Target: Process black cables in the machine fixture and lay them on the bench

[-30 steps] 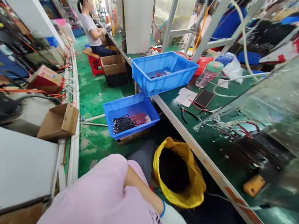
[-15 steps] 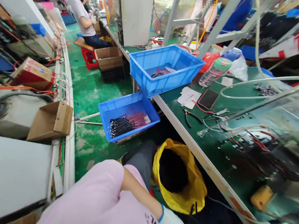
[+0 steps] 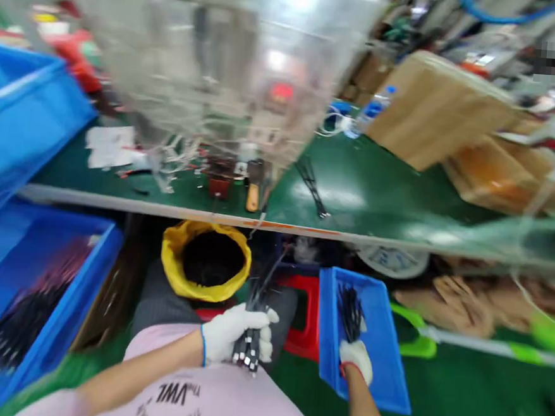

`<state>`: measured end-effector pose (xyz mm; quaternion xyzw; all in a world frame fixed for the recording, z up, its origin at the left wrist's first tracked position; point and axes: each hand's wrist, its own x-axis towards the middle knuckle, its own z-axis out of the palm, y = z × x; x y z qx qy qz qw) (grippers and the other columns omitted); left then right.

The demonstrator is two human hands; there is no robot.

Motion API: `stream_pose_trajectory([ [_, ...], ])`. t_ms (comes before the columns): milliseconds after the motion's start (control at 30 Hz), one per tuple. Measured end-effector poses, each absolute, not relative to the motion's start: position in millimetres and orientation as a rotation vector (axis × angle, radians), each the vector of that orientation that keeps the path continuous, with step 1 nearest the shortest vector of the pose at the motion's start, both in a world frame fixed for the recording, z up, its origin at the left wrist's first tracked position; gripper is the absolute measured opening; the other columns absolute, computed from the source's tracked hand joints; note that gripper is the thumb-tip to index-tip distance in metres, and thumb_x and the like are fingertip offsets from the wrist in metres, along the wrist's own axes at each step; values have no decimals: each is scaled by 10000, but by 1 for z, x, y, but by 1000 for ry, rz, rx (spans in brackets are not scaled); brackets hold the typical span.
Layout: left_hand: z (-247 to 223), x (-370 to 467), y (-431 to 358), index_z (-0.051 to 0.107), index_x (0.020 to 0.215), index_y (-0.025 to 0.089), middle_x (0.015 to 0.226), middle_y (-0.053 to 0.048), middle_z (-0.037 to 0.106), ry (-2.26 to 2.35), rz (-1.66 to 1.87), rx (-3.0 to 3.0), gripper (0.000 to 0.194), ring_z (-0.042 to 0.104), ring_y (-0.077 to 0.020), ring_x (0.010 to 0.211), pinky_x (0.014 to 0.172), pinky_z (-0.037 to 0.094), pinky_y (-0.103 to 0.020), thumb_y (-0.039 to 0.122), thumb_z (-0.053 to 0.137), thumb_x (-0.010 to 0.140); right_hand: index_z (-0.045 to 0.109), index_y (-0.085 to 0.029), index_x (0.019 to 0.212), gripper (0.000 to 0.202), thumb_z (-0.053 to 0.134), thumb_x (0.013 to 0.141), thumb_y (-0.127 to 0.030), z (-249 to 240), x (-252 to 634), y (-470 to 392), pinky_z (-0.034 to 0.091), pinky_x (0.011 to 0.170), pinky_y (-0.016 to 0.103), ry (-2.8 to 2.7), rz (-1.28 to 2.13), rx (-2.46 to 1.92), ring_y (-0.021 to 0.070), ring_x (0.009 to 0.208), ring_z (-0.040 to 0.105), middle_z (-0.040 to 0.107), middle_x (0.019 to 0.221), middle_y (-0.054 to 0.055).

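My left hand point(image 3: 233, 332), in a white glove with a blue cuff, is closed around a bundle of black cables point(image 3: 250, 342) over my lap. White connector ends stick out toward me. To the right, my right hand point(image 3: 358, 361), gloved with a red cuff, reaches into a small blue bin point(image 3: 385, 367). Its fingers close on the near end of a bunch of black cables point(image 3: 350, 311) lying in there; the fingertips are partly hidden and blurred.
A yellow-lined bucket point(image 3: 173, 270) stands beneath the green workbench point(image 3: 355, 182). Several loose cables point(image 3: 313, 188) lie on the bench beside an orange-handled tool point(image 3: 252, 197). Larger blue bins point(image 3: 108, 247) are at left, a red stool point(image 3: 314, 324) between my legs and the small bin, a cardboard box point(image 3: 441, 112) at back right.
My view has swung right, from the left-hand bins and aisle to the bench front. Both gloved hands and the small blue bin now show; the left forearm was visible before.
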<state>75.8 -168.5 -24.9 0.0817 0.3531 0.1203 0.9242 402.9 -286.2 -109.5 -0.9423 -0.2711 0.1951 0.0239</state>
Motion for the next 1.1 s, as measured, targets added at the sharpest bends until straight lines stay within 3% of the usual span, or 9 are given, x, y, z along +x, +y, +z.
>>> stream_pose_trajectory([
  [67,-27,83,-172,577,1050,125,617,4,590,741,261,165,382,605,-157,544,588,526,-326,272,711,724,635,-151,878,246,422,882,-275,-120,415,-296,498,668,430,-644,605,-3004,328,787,684,656,777,160],
  [233,-28,97,-173,563,1077,119,608,15,572,799,222,177,403,579,-136,530,549,472,-271,264,729,739,561,-91,1122,356,404,884,-305,-142,440,-304,471,836,387,-413,666,-3043,312,1017,646,654,1063,216],
  [533,-18,106,-176,561,1097,110,627,3,581,787,175,325,434,595,-150,555,570,483,-292,315,726,751,541,-83,1179,395,427,882,-318,-160,444,-307,450,907,397,-417,853,-3069,323,1097,611,628,1162,214],
  [867,-8,102,-173,571,1084,126,659,-14,604,833,203,492,444,601,-157,582,565,482,-288,343,724,728,581,-51,1143,382,465,819,-217,-152,439,-311,467,895,456,-405,936,-3049,369,1067,617,636,1105,265],
  [967,-7,104,-174,558,1096,132,660,-9,599,832,203,498,448,599,-157,582,546,471,-278,350,713,736,600,-84,1079,332,455,817,-228,-138,444,-308,482,875,383,-349,870,-2922,314,1030,636,663,1043,210],
  [1100,-6,130,-178,550,1089,131,632,-6,590,812,100,541,465,596,-159,554,504,456,-262,353,714,715,568,-146,1106,342,424,834,-297,-96,456,-318,527,695,280,-203,779,-2683,206,786,683,686,846,88],
])
